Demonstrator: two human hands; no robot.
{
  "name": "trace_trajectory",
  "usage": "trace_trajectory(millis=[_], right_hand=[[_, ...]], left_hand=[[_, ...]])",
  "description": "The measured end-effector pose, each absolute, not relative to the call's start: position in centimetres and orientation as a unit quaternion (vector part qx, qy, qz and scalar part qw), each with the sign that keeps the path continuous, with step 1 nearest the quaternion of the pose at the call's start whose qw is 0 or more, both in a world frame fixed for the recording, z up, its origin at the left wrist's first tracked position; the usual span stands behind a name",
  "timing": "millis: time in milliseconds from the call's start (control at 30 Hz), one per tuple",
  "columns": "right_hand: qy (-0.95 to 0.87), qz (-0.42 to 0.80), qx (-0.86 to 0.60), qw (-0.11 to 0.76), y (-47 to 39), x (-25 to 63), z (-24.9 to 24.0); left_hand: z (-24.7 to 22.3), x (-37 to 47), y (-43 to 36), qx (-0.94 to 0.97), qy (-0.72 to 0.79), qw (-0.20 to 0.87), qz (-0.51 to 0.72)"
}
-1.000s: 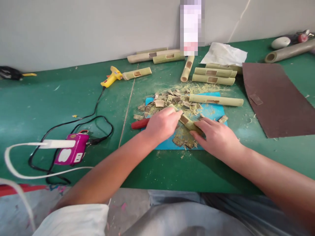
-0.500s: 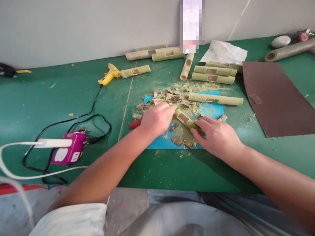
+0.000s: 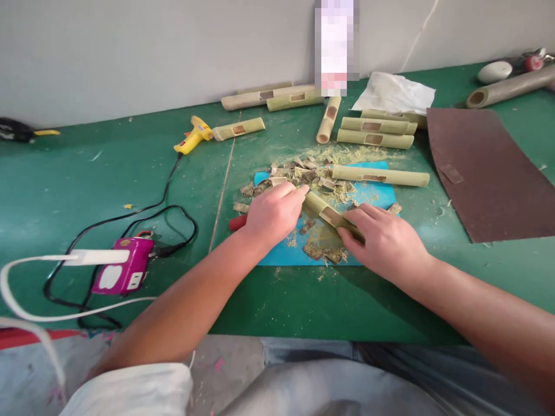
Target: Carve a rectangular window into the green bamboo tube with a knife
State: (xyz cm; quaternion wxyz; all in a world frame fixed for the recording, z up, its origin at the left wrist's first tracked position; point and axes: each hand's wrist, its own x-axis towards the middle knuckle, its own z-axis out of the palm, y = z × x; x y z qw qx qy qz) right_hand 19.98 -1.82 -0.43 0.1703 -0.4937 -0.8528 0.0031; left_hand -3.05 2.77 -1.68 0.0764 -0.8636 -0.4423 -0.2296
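Note:
A bamboo tube (image 3: 317,204) with a rectangular window cut in its side lies slantwise over a blue sheet (image 3: 281,252). My right hand (image 3: 381,236) grips its near right end, fingers on top and thumb below. Closed at the tube's far left end is my left hand (image 3: 277,211), with a small dark edge showing at the fingertips; what it holds is mostly hidden. A red handle-like piece (image 3: 238,223) sticks out left of that hand. Bamboo chips (image 3: 313,251) and shavings lie around both hands, and another windowed bamboo tube (image 3: 401,177) rests just beyond them.
More cut bamboo tubes (image 3: 376,138) lie farther back near white paper (image 3: 392,93). A yellow glue gun (image 3: 193,136) touches one tube at left; its cord runs to a purple power block (image 3: 124,266). A brown sheet (image 3: 489,179) covers part of the right side.
The bamboo tube has slid toward the lower right, farther under my right hand, so more of its left part shows. Both hands stay nearly in place.

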Motion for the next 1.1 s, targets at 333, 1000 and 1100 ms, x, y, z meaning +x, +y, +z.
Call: trace_trajectory(millis=[333, 1000, 1100], right_hand=[[-0.868, 0.004, -0.471, 0.159, -1.9, 20.2, -0.5], [-0.877, -0.037, -0.444, 0.18, -2.1, 20.3, -0.7], [-0.873, -0.027, -0.452, 0.18, -2.1, 20.3, -0.8]], left_hand=[[-2.0, -2.3, 2.1, -0.885, -0.395, 0.057, -0.239], [-1.9, -2.3, 1.7, -0.885, -0.4, 0.028, -0.238], [-1.9, -2.3, 1.8, -0.876, -0.412, 0.036, -0.247]])
